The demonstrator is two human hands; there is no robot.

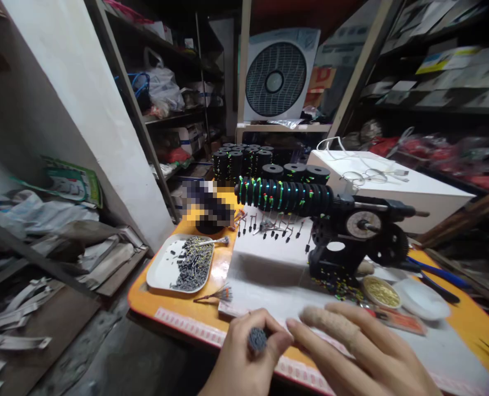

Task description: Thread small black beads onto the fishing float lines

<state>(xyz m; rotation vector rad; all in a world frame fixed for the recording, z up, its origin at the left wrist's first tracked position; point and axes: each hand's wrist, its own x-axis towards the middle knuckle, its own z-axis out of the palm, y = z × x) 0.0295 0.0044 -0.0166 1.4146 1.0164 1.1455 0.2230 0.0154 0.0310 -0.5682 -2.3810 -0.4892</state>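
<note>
My left hand (pixel 250 352) is closed round a small bundle of thin grey pieces (pixel 257 340), its round end showing above the fist. Close beside it, near the left thumb, are the fingertips of my right hand (pixel 363 346). That hand has its fingers stretched out, one wrapped in tan tape, and no held object shows. Beyond both hands is a black geared device (pixel 351 236) bearing a ridged black roller (pixel 285 195). Blue, green and yellow bits sit along the roller, and several small dark pieces (pixel 275 231) hang under it.
A white tray (pixel 155 272) of small grey and yellowish pieces lies on the orange table (pixel 178 308). At right are a dish of gold bits (pixel 382 291), a white plate (pixel 421 300) and blue-handled pliers (pixel 438 272). Black cylinders (pixel 240 162), a white box (pixel 393 187) and a fan (pixel 275 80) stand behind.
</note>
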